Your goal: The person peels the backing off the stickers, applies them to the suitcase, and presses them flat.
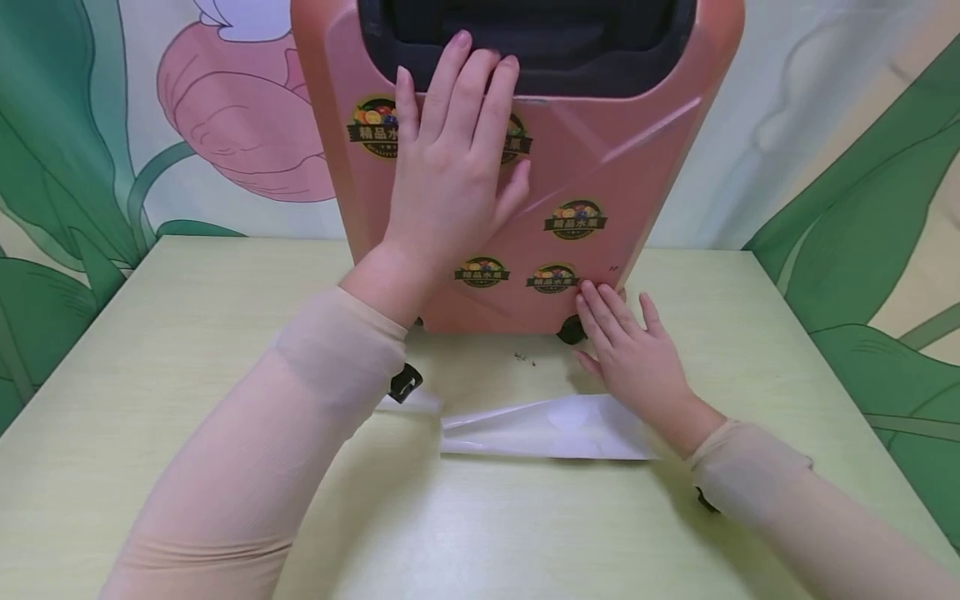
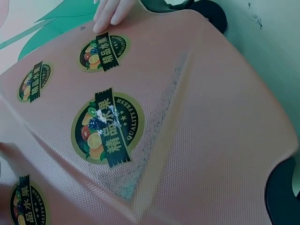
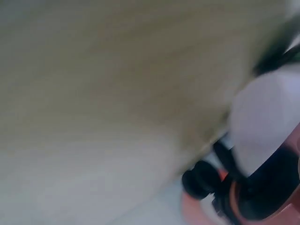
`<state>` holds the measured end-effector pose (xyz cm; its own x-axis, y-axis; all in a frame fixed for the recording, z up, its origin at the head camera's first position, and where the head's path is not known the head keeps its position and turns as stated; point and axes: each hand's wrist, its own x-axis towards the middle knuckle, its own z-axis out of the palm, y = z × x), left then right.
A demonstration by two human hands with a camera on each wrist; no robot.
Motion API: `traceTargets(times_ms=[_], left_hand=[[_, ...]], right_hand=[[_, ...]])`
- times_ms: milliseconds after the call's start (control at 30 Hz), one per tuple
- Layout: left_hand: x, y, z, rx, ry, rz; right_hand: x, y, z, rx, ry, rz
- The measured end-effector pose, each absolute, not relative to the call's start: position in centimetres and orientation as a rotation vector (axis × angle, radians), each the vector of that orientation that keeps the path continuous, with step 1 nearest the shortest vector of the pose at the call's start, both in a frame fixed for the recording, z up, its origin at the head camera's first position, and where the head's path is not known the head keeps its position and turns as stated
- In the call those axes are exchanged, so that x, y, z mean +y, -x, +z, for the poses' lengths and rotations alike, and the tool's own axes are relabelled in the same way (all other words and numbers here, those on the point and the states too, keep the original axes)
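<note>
A pink suitcase [image 1: 570, 158] with a black recess [image 1: 517, 71] near its top stands upright on the table. Round fruit stickers are on its front, among them one at mid right [image 1: 575, 219], one low in the middle [image 1: 482, 272] and one at lower right [image 1: 552, 279]. My left hand [image 1: 446, 179] lies flat against the upper front, fingers straight up, partly covering two upper stickers. My right hand [image 1: 637, 354] has its straight fingertips at the lower right edge, beside the lower right sticker. In the left wrist view, fingertips [image 2: 110, 16] meet a sticker [image 2: 104, 51].
Curled white sheets [image 1: 547, 433] lie on the pale table [image 1: 487, 517] before the suitcase. Small dark specks [image 1: 525, 358] are near its base. Black wheels [image 3: 199, 180] show in the blurred right wrist view. A wall with painted leaves [image 1: 885, 275] stands behind.
</note>
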<state>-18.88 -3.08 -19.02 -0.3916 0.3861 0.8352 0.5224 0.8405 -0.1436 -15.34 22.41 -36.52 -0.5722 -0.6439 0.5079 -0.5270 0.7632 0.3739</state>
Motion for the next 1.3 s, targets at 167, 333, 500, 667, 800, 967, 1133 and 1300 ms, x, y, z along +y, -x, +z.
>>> traceTargets(times_ms=[167,333,500,667,800,967,1133,1300], left_hand=[[-3.1,18.8,-19.0,-2.043,0.659,-0.162],[-3.0,18.7,-18.9,-2.057,0.651,-0.152],[-2.8,18.7,-18.9,-2.068,0.659,-0.149],[-2.7,18.7,-18.8,-2.085,0.668,-0.139],[-2.8,18.7,-18.8,-2.087,0.669,-0.131],[-2.8,18.8,-18.8,-2.070,0.666,-0.133],[-2.8,18.9,-18.9,-2.054,0.653,-0.150],[-2.6,18.8,-18.9,-2.048,0.656,-0.166]], right_hand=[[19.9,15.0,-36.0,-2.317,-0.960,-0.332],[18.0,15.4,-35.4,-2.281,-0.991,-0.389],[18.3,15.8,-35.1,-2.282,-0.953,-0.343],[19.3,15.7,-35.0,-2.297,-0.929,-0.326],[20.5,15.6,-34.9,-2.345,-0.879,-0.322],[21.9,15.4,-34.9,-2.408,-0.801,-0.310],[21.4,15.1,-35.1,-2.410,-0.817,-0.281],[19.5,14.9,-35.0,-2.365,-0.899,-0.348]])
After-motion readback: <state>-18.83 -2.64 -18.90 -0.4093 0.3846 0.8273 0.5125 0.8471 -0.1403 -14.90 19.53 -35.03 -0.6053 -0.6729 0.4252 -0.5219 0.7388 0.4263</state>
